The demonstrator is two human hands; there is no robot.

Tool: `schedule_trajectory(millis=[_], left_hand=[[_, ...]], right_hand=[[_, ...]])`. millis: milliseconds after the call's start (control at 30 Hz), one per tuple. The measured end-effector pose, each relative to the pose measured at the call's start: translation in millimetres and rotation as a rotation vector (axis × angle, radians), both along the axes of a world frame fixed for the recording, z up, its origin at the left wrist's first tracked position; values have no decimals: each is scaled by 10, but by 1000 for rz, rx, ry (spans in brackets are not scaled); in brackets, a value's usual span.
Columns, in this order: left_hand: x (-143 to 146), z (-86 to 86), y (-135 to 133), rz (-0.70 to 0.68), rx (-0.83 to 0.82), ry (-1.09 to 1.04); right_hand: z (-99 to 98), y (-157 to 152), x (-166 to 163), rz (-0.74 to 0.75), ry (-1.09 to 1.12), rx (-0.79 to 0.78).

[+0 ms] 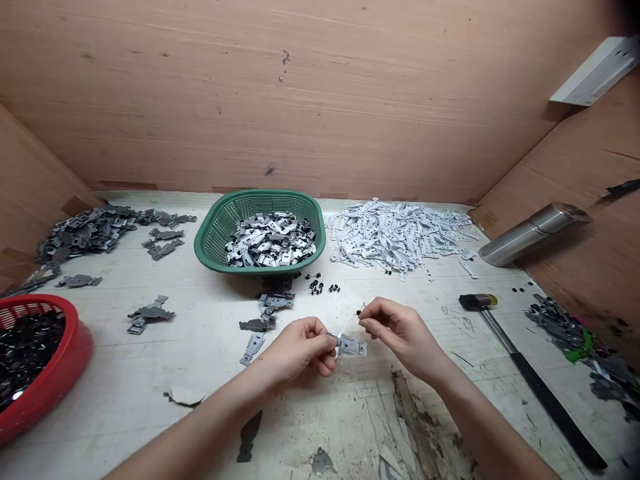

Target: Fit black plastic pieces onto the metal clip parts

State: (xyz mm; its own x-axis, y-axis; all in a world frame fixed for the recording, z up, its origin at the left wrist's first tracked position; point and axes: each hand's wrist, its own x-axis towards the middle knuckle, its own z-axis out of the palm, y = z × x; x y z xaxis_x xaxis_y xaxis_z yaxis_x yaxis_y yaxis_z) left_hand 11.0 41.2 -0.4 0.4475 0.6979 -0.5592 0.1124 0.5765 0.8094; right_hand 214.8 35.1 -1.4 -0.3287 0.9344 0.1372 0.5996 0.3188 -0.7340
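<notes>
Pinched between thumb and fingers of my left hand [305, 347] is a flat grey metal plate [351, 346], its free end pointing right. My right hand [393, 327] is closed in a pinch on a tiny black part [358, 313], just above and right of the plate. The two hands are apart. Behind them lie several small black wheel-like parts [317, 287]. Left of my left hand, loose grey plates [254, 347] lie on the table, with a small stack [273, 303] of them behind.
A green basket [260, 271] holds black and white pieces. White strips [400, 233] are heaped at back right, grey plates [90, 233] at back left. A red basket [75, 373] of black parts stands left. A mallet [537, 387] and a steel cylinder [535, 233] are right.
</notes>
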Motion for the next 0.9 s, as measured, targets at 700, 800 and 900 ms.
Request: schedule_trajectory(millis=[700, 800, 900], left_hand=[[51, -14, -54, 154, -36, -18], [41, 0, -35, 159, -44, -49], [31, 7, -18, 170, -69, -81]], right_hand=[[1, -192, -224, 0, 65, 146], [24, -29, -135, -51, 121, 103], [-97, 268, -98, -80, 24, 88]])
